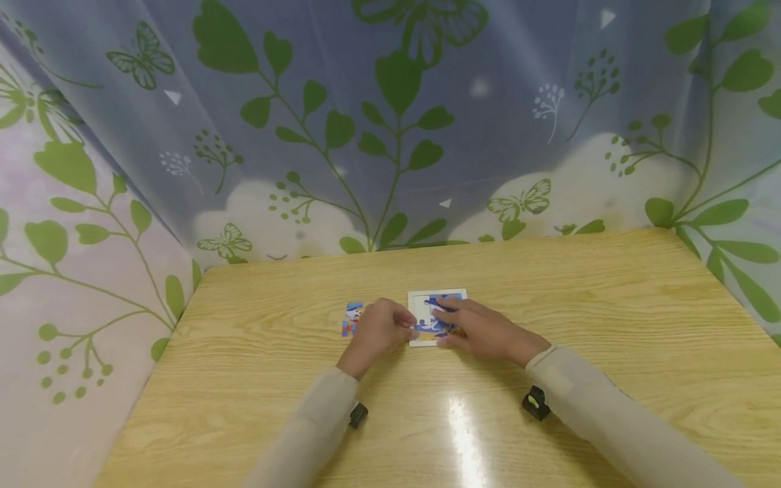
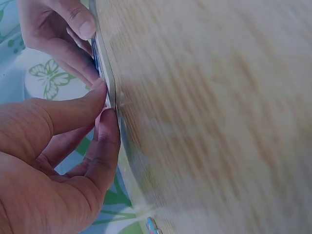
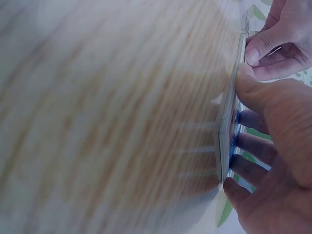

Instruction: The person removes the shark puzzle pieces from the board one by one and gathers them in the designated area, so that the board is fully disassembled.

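Note:
A small picture puzzle in a white frame (image 1: 438, 343) lies flat on the wooden table, with blue, white and yellow printed pieces (image 1: 434, 333) inside. My left hand (image 1: 383, 328) pinches at the puzzle's left edge; in the left wrist view the thumb (image 2: 100, 90) and curled index finger (image 2: 109, 129) meet at the frame's corner. Across the puzzle's right side rests my right hand (image 1: 485, 328), its fingers spread over the pieces. In the right wrist view the right thumb (image 3: 248, 85) lies along the near edge of the frame. Both hands hide part of the picture.
Left of the left hand, partly covered by it, lies a loose group of printed pieces (image 1: 349, 329) in blue and red. The wooden table (image 1: 293, 291) meets a leaf-and-butterfly-printed curtain (image 1: 317, 169) at the back. Dark wrist cameras (image 1: 535, 403) hang below both sleeves.

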`<move>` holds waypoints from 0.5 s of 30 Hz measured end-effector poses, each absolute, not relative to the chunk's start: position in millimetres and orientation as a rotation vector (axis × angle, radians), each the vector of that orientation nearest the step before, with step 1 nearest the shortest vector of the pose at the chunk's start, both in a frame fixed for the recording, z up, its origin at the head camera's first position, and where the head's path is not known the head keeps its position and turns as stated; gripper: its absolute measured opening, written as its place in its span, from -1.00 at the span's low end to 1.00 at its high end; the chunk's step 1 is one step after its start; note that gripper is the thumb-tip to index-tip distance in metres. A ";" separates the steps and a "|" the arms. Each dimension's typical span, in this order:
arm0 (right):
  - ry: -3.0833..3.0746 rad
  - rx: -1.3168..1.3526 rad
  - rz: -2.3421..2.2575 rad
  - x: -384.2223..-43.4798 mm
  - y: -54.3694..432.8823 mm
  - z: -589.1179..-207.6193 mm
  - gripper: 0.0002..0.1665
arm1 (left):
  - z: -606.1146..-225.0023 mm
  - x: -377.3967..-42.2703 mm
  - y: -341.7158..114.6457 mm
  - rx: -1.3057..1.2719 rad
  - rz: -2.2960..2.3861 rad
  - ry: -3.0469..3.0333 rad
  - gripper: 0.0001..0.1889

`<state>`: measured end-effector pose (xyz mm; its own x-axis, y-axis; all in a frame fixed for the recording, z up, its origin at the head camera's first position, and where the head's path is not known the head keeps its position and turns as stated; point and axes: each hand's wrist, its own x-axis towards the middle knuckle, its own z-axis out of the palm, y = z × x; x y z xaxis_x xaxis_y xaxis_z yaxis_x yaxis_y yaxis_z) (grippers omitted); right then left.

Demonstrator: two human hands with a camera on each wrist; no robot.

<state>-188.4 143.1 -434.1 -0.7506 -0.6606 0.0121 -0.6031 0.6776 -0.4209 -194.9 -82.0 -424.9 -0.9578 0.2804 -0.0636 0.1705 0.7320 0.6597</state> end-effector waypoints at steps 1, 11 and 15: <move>2.746 -1.041 -0.612 -188.4 143.1 -434.1 -0.28 | -424.9 -195.1 -81.4 0.361 1.035 2.765 -0.85; 2.756 -1.057 -0.617 -188.4 143.4 -434.3 -0.29 | -422.1 -195.9 -78.1 0.374 1.025 2.745 -0.86; 2.757 -1.059 -0.620 -188.2 143.7 -434.3 -0.30 | -422.1 -196.3 -77.8 0.366 1.033 2.738 -0.86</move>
